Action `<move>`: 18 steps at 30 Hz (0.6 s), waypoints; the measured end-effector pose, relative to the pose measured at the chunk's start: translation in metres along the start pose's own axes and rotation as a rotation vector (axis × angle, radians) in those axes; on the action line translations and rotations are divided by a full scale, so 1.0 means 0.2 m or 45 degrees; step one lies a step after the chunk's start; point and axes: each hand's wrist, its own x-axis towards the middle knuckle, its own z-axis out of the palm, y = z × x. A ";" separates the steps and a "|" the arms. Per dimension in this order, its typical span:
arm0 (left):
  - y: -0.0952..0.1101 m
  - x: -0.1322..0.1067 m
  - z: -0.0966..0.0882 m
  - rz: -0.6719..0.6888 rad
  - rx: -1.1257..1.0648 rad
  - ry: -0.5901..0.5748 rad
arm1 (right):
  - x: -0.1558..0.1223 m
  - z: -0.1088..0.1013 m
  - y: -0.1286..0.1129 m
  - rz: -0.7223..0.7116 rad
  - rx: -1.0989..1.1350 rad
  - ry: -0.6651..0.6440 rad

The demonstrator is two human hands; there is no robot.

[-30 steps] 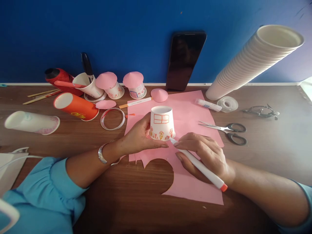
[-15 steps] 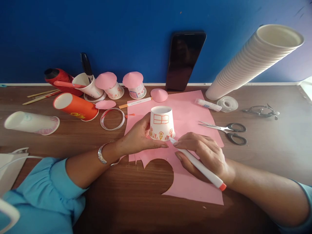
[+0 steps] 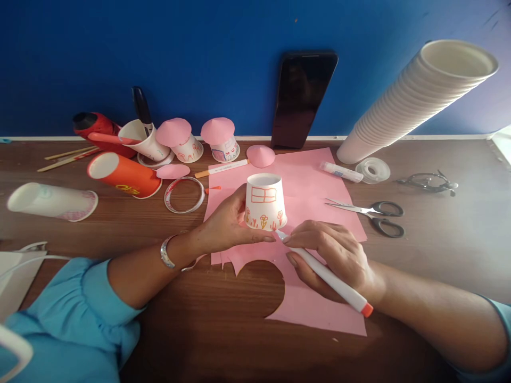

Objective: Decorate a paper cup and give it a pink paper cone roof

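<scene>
My left hand [image 3: 227, 221] grips an upside-down white paper cup [image 3: 265, 201] that stands on a pink paper sheet [image 3: 309, 186]. The cup bears an orange window and small flowers along its rim. My right hand [image 3: 333, 252] is closed around a white marker with an orange end [image 3: 325, 274]. The marker's tip touches the cup's lower right edge. A round piece has been cut out of the sheet's near edge.
Two cups with pink paper caps [image 3: 217, 138], a loose pink cone [image 3: 261, 155], an orange cup [image 3: 123, 174], a phone [image 3: 303, 98] against the blue wall, a long stack of white cups [image 3: 419, 96], scissors [image 3: 371, 215], tape roll [image 3: 372, 170], glue stick [image 3: 340, 171].
The marker tip has slid slightly down along the cup's lower edge and my right hand has shifted a little with it. The left hand and cup stay put.
</scene>
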 end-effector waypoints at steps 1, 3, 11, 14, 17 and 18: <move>0.00 0.00 0.00 0.002 -0.008 0.000 | 0.00 0.00 0.00 0.004 0.000 -0.003; 0.00 0.00 0.00 0.011 -0.014 -0.002 | 0.00 0.00 0.00 0.013 0.001 -0.003; 0.01 0.00 0.00 0.002 0.027 0.009 | 0.00 -0.02 0.00 0.002 0.046 0.012; 0.01 0.00 0.00 0.010 0.047 0.013 | 0.01 -0.02 0.00 0.024 0.047 0.030; 0.01 0.00 0.00 0.018 0.052 0.012 | 0.01 -0.02 0.00 0.029 0.051 0.040; 0.01 0.00 0.00 0.018 0.052 0.011 | 0.01 -0.02 0.00 0.027 0.051 0.043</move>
